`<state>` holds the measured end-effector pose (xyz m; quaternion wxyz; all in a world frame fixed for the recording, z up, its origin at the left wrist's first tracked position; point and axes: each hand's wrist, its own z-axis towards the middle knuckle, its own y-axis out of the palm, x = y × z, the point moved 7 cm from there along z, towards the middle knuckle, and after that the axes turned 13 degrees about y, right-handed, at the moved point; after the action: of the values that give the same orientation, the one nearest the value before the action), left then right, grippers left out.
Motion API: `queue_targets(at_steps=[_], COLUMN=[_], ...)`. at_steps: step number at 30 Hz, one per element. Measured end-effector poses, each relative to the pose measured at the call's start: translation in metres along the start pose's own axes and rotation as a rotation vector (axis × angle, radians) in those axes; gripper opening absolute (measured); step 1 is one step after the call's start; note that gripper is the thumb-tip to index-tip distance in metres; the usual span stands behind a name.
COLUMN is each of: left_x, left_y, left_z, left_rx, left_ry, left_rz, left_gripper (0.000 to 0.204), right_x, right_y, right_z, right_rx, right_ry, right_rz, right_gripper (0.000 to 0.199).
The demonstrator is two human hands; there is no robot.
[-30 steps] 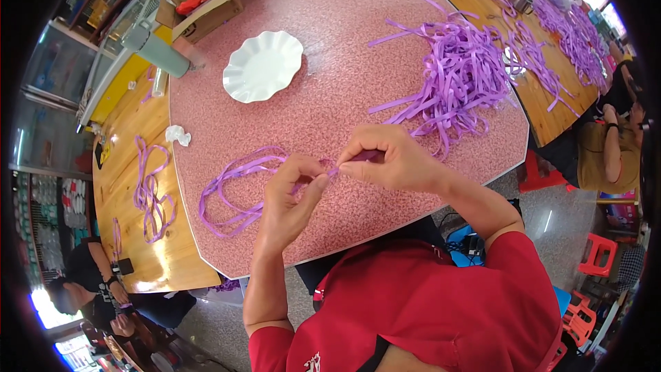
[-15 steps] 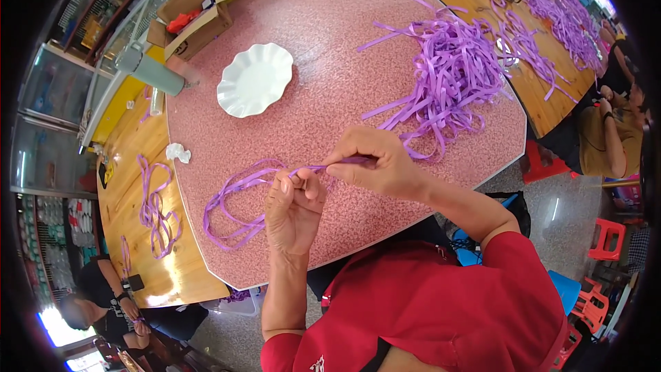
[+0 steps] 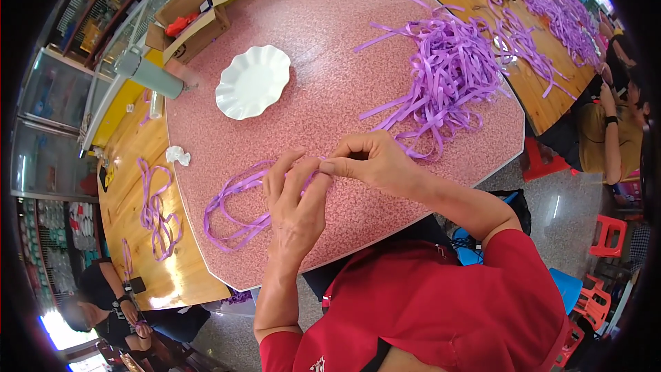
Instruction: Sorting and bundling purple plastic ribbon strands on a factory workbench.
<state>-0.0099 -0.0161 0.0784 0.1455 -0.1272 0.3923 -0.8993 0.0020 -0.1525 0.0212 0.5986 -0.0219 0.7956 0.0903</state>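
Observation:
My left hand (image 3: 292,207) is palm down over the pink table (image 3: 337,69), its fingertips closed on a purple ribbon beside my right thumb. My right hand (image 3: 375,162) pinches the same ribbon between thumb and bent forefinger. The fingertips of both hands almost meet, and they hide most of the strand between them. From under my left hand the looped purple ribbon (image 3: 208,222) trails left across the tabletop. A large tangled pile of purple ribbons (image 3: 451,72) lies beyond my right hand.
A white scalloped plate (image 3: 253,83) sits ahead, with an open cardboard box (image 3: 200,36), a green bottle (image 3: 155,77) and crumpled tissue (image 3: 178,156) to its left. More ribbons (image 3: 148,203) lie on the left wooden table. Other people (image 3: 110,303) sit at both sides.
My left hand has turned from palm up to palm down, its fingers now reaching over the ribbon toward my right thumb. My right hand has stayed nearly in place.

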Motion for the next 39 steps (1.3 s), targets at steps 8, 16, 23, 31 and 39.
queue_targets(at_steps=[8,16,23,31,39], left_x=[-0.009,-0.027,-0.036,-0.034,-0.030], left_y=[0.006,0.039,0.043,0.051,0.058], left_z=[-0.008,-0.033,-0.041,-0.048,-0.045], left_rx=[0.097,0.397,0.345,0.426,0.438], left_ry=[-0.171,-0.788,-0.919,-0.886,-0.826], left_rz=[-0.268,-1.332,-1.234,-1.200,-1.027], left_gripper=[0.012,0.009,0.014,0.011,0.010], right_x=[0.010,-0.017,-0.037,-0.034,-0.032], right_y=[0.005,0.004,0.014,0.015,0.005], right_z=[0.003,-0.009,-0.028,-0.030,-0.021], right_rx=[0.017,0.064,0.332,0.409,0.339], right_ry=[-0.050,-0.479,-0.937,-0.917,-0.744], right_rz=[0.130,-0.022,-0.637,-0.784,-0.561], right_gripper=[0.009,0.004,0.020,0.015,0.017])
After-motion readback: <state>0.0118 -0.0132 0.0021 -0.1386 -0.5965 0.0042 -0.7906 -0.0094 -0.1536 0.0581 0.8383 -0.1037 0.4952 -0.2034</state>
